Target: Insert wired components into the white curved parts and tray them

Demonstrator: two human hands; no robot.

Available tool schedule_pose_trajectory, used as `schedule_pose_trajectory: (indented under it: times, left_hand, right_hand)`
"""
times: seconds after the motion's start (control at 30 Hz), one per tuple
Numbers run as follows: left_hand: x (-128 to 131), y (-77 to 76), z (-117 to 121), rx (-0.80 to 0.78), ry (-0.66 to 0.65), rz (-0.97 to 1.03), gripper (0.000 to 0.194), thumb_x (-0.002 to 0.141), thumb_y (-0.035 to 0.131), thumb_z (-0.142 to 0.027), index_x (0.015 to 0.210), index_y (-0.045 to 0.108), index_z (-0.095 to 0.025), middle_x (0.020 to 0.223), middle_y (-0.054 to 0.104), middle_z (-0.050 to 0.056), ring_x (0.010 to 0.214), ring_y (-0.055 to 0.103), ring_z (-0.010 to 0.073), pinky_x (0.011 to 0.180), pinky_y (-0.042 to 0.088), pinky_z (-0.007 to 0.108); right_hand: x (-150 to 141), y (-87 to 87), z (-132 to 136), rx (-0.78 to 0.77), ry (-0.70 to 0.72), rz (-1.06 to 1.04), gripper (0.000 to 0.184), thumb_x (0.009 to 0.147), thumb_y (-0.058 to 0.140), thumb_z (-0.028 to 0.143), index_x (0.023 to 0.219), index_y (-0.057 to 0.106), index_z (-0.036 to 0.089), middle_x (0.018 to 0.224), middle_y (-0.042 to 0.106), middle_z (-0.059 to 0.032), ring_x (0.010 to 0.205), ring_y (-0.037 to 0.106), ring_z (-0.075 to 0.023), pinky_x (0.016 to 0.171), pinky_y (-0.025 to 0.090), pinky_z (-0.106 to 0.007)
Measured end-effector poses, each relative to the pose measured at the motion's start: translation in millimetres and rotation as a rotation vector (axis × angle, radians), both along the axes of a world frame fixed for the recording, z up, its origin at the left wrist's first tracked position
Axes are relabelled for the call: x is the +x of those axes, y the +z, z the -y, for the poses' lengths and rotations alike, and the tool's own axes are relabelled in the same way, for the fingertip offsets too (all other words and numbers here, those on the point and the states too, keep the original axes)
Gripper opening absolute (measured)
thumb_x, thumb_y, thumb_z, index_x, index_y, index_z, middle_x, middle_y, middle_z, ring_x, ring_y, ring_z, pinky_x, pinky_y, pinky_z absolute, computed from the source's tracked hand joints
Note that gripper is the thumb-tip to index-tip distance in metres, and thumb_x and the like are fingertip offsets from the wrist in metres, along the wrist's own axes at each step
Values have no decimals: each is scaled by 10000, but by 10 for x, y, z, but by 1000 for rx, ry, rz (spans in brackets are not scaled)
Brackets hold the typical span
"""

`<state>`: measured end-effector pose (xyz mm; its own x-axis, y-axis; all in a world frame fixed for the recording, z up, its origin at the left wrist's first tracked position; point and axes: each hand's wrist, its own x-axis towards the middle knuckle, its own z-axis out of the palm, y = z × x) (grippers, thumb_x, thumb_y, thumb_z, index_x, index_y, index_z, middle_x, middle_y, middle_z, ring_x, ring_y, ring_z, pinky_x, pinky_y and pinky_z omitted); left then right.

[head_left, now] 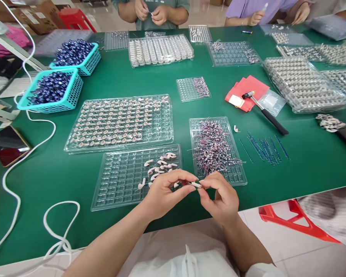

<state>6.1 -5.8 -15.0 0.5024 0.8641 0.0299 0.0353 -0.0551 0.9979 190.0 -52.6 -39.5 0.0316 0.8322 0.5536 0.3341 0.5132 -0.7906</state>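
Note:
My left hand (pixel 168 192) pinches a small white earbud shell (pixel 195 184) between thumb and forefinger. At the stem end of that shell, my right hand (pixel 221 196) has its thumb and forefinger closed; any tiny part between them is hidden. Loose earbud shells (pixel 161 165) lie on a clear plastic tray (pixel 118 181), partly behind my left hand. Just beyond my right hand, a heap of small parts with thin coloured wires (pixel 212 146) covers another clear tray (pixel 239 175). A fuller tray of earbud shells in rows (pixel 112 123) sits behind the first.
Turquoise baskets (pixel 72 98) of shiny dark-blue pieces stand at left, near a white cable (pixel 10 184). A black-handled hammer (pixel 268 115), red sheets (pixel 242 90) and blue thin sticks (pixel 265 150) lie at right. Stacked trays (pixel 302 84) stand beyond. Co-workers' hands (pixel 151 13) work across the table.

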Motion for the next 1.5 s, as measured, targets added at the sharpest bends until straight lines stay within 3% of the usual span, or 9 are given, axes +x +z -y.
schedule_pose_trajectory:
  times: [0.37,0.7,1.5]
  left_hand:
    - [1,36,10,26,5,-40,122,888,671,-186,996,726,-170,929,740,85,820,671,187,726,541,305]
    - [21,42,-8,261,-39,-50,246,879,611,-58,1070,727,-163,909,722,88,823,654,171,738,526,300]
    - [21,47,-28,440,-17,-114,245,896,585,-63,1067,721,-172,863,713,90,767,639,165,665,502,290]
  right_hand:
    - [14,-31,18,-11,27,7,353,804,669,-6,1077,634,213,864,670,-30,769,608,-160,695,507,-339]
    - [10,-28,11,-13,38,55,310,822,625,-13,1043,633,204,857,689,-35,780,631,-169,727,520,-346]
    - [12,-22,13,-37,45,110,244,851,607,27,1008,618,213,812,678,-29,735,600,-161,689,514,-338]
